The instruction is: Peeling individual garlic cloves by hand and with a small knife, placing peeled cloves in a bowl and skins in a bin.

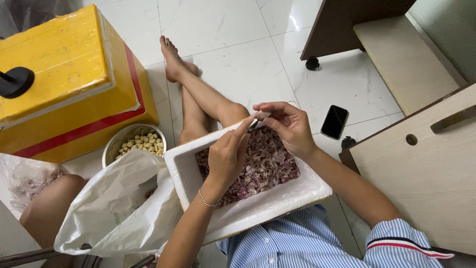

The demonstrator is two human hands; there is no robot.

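Both hands meet over a white foam box point(238, 208) on the lap: the right hand point(290, 126) pinches a small pale clove point(263, 115) while the left hand point(228, 156) picks at it with its fingertips. Purplish peelings point(270, 166) fill the box. Beside it lie a white plastic bag point(119, 208) and a steel bowl point(115, 144) of peeled cloves, against a yellow crate point(64, 74). A black phone point(334, 121) rests on the glossy white tile floor point(238, 49).
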